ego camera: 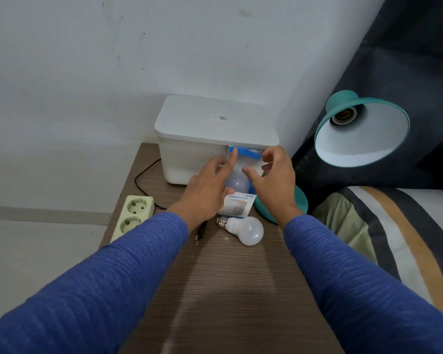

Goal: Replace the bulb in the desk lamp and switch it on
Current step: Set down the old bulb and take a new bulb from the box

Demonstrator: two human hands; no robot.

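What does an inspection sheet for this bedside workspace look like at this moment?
Surface: wooden table, wood grain, dry.
Job's things: teal lamp, socket empty; loose bulb lying on table; packaged bulb between the hands.
Clutter: white box, lid on; humidifier card.
Hands: left hand and right hand at the blue package top; grip unclear.
Cables: black cord; plug unplugged; power strip.
Surroundings: white wall, striped bedding.

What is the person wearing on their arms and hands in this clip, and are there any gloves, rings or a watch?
Both arms wear long blue sleeves of a faintly streaked knit, left sleeve and right sleeve, each ending at the wrist. The left hand and right hand are bare: no gloves, and no rings or watch visible.
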